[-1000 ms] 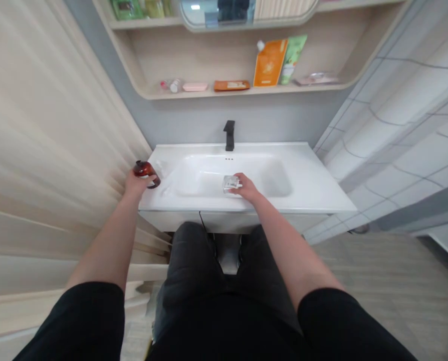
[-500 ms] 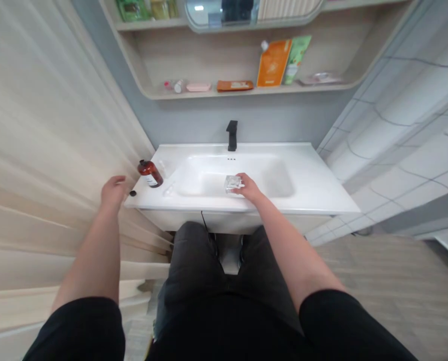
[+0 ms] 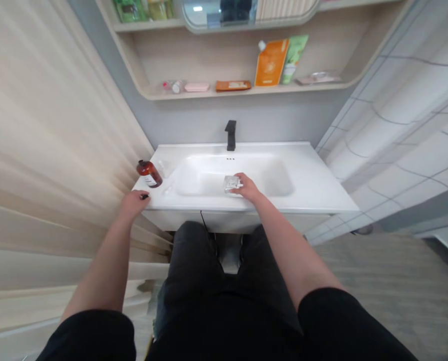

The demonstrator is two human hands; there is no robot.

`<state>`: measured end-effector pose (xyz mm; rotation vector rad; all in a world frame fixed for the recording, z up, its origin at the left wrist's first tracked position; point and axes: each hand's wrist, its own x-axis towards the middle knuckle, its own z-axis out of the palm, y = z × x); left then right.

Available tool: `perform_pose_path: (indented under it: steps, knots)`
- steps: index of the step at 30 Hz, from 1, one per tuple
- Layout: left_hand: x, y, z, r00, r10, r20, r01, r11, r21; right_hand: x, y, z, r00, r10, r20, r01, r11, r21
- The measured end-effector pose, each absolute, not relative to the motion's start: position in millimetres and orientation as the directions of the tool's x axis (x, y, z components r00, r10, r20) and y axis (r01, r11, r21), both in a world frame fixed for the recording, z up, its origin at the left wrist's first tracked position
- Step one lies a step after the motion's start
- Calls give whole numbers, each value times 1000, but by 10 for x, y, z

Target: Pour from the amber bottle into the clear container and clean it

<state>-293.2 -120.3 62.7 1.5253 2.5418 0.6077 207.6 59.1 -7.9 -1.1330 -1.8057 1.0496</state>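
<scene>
1. Found left hand (image 3: 135, 203) at front-left corner of white counter (image 3: 321, 190), with thumb and fingertips drawn nearly together on small black cap (image 3: 144, 196). Cannot tell about contact between cap and counter surface.
2. Found right hand (image 3: 248, 187) over front edge of sunken basin (image 3: 271, 175), near mid-length of counter, with fingers partly spread and gripping clear square container (image 3: 231, 184) from its right side. Cannot tell about contact between container and basin rim.
3. Noted amber bottle (image 3: 149, 174) with white label, standing near left edge of counter, just behind left hand and apart from it.
4. Noted faint clear items (image 3: 165, 169) beside amber bottle, toward basin; too indistinct to identify.
5. Noted black faucet (image 3: 230, 135) at rear edge of counter, behind basin.
6. Logged along front edge of wall shelf (image 3: 194, 55), left to right: pink case (image 3: 196, 87), orange-brown packet (image 3: 233, 85), orange spouted pouch (image 3: 271, 62), green tube (image 3: 295, 58), with pouch and tube upright side by side, slightly tilted.
7. Recorded beige curtain (image 3: 51, 150) alongside left edge of counter.
</scene>
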Motion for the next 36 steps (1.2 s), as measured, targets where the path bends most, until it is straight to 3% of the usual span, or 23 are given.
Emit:
perform_pose_path:
  steps: [12,16,19,23,26,31,33,36]
  knots:
    - [-2913,-1331,621,-390,920,28,863,355,359,2080,646,-163,-339,922,185,246,277,-929]
    - [-2786,-1322,662,-371,914,166,895,303,328,2070,650,-160,-332,924,188,260,281,-924]
    - [-2464,-1249,693,-280,915,291,950,220,221,2064,648,-159,-337,927,164,257,258,-931]
    - [-1931,-1047,699,-233,963,136,972,229,48,2061,635,-149,-335,928,164,252,256,-933]
    - [-1700,-912,672,-287,954,89,958,287,6,2061,626,-133,-334,924,184,269,280,-922]
    - [-1579,-856,564,-303,933,193,946,270,178,2057,643,-157,-334,919,209,286,310,-907]
    - [-1502,-852,514,-332,909,253,913,242,329,2058,658,-185,-343,916,209,282,313,-907]
    - [-1271,-798,481,-399,879,260,733,135,666,2061,679,-221,-355,909,219,273,324,-906]
